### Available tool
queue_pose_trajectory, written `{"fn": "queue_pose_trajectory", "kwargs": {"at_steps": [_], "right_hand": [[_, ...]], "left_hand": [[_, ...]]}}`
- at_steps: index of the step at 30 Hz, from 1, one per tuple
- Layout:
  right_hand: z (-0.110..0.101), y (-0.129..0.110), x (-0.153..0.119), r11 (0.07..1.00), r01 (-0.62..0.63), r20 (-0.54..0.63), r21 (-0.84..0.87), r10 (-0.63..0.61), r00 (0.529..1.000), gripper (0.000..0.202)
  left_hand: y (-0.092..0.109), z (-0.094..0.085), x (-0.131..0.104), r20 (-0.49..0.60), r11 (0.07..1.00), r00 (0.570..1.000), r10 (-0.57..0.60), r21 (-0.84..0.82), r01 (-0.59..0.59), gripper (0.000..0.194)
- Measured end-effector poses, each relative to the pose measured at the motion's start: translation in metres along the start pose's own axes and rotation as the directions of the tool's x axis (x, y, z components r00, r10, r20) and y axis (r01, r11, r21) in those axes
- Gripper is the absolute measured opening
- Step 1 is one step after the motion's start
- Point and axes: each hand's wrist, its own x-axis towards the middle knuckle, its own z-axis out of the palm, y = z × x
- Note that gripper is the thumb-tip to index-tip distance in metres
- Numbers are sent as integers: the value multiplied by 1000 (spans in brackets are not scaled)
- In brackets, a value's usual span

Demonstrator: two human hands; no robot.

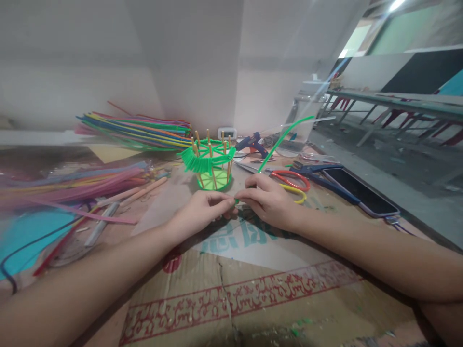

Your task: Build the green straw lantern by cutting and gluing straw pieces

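Observation:
A long green pipe cleaner (280, 140) rises from my right hand (269, 200), bending to the right near its top. The fingers of that hand are closed around it. My left hand (215, 205) pinches with thumb and forefinger, and a bit of green shows between the two hands' fingertips. Just behind the hands stands a small round frame (210, 164), with wooden sticks upright on a light green base and green pipe cleaner looped around its upper ring. Green fringe hangs along the ring's left and front sides. My fingers partly hide the pinched end.
Scissors (291, 178) with red and yellow handles lie right of the frame, before a blue glue gun (253, 143). A phone (361, 190) rests farther right. Colourful pipe cleaners (137, 130) are bundled at back left; blurred strips (90, 185) lie nearer. Printed cardboard (217, 299) covers the front.

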Motion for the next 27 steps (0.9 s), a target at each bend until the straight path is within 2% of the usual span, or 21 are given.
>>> {"fn": "queue_pose_trajectory", "kwargs": {"at_steps": [4, 8, 10, 13, 16, 19, 20, 22, 27], "right_hand": [[0, -1, 1, 1000, -2, 24, 4, 2, 1000, 17], [-8, -7, 3, 993, -34, -84, 113, 44, 996, 10], [-13, -11, 4, 970, -113, -73, 214, 132, 989, 3], [-13, -16, 7, 915, -259, 19, 309, 266, 964, 18], [-6, -18, 8, 838, -432, 114, 334, 420, 901, 16], [1, -18, 9, 715, -619, 253, 324, 565, 785, 16], [3, -18, 9, 683, -659, 286, 316, 594, 752, 17], [5, -19, 10, 647, -694, 312, 316, 620, 720, 17], [4, -22, 10, 681, -649, 303, 338, 575, 760, 13]], "left_hand": [[0, 1, 0, 2, 1000, 1000, 7, -27, -7, 28], [0, 0, -1, -8, 997, 1000, -5, -74, 4, 29], [1, 0, -1, -24, 997, 1000, -13, -79, 11, 30], [1, -1, -1, -65, 994, 998, -17, -108, 10, 29], [1, -1, -1, -84, 992, 996, -8, -126, -2, 28], [1, 1, -1, -85, 993, 996, 9, -120, -19, 26], [1, 3, -1, -80, 994, 997, 9, -104, -17, 27], [0, 5, -1, -71, 997, 997, 10, -74, -16, 28], [-3, 9, -1, -68, 998, 997, 35, -44, -38, 29]]}}
